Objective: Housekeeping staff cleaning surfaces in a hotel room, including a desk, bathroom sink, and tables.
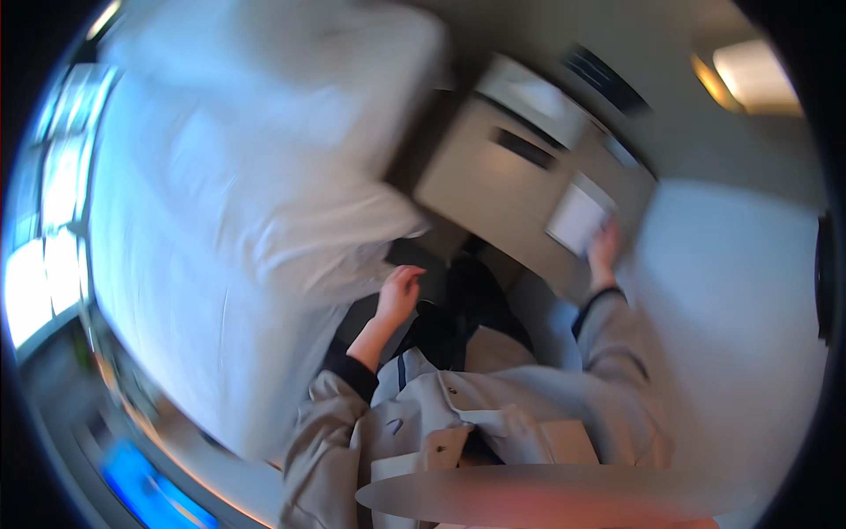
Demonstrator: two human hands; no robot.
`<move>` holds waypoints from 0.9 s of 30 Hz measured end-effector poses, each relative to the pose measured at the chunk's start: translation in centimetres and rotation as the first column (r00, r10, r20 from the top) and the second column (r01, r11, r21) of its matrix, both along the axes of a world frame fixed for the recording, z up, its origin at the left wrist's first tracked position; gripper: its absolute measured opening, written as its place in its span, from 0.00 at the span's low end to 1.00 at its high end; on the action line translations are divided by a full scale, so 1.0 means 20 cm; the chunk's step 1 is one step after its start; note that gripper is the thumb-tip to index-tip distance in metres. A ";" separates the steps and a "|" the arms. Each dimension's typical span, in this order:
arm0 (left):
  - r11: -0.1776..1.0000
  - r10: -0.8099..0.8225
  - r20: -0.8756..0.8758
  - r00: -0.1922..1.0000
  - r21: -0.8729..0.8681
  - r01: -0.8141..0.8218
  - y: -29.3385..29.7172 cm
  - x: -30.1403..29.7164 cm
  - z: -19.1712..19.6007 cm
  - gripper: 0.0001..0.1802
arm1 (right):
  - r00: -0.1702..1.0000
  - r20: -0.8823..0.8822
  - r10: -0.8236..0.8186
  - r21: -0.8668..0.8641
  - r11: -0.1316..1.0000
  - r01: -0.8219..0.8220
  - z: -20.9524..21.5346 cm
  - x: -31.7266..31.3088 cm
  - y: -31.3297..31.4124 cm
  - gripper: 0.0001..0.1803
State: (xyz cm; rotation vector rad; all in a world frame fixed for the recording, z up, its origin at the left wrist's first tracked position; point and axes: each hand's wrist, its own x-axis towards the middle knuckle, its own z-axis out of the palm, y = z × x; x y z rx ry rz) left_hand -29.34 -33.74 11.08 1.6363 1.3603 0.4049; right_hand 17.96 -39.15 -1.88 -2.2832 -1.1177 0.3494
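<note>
Right hand [604, 251] pinches a white card [577, 219] against the nightstand [511, 189] beside the bed [220, 220], left hand [398, 293] loosely curled, empty; motion blur suggests haste, so the card may slip.

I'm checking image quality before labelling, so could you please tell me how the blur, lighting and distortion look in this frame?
Head view: motion blur smears everything, so the white bedding and the nightstand lack sharp edges; the window at the left rim is blown out bluish-white; a ceiling light glares at upper right; fisheye bending curves edges near the rim; the left hand and right hand are soft.
</note>
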 end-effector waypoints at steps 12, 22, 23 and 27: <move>0.753 0.658 -0.099 0.747 0.117 -0.648 -1.24 -0.88 0.42 0.12 | 0.705 -0.049 0.707 -0.197 0.685 -0.701 0.48 -1.14 -0.32 0.14; 0.367 0.915 0.031 0.403 -0.483 -0.795 -0.98 -0.83 -0.21 0.36 | 0.661 -0.410 0.628 -0.453 0.489 -0.746 0.33 -1.82 0.63 0.36; 0.333 0.917 -0.012 0.398 -0.523 -0.784 -0.85 -0.74 -0.27 0.42 | 0.730 -0.404 0.551 -0.526 0.514 -0.678 0.27 -1.78 0.71 0.39; 0.376 0.849 -0.159 0.504 -0.488 -0.787 -0.64 -0.65 -0.67 0.48 | 0.861 -0.407 0.306 -0.562 0.658 -0.500 0.05 -1.93 0.71 0.47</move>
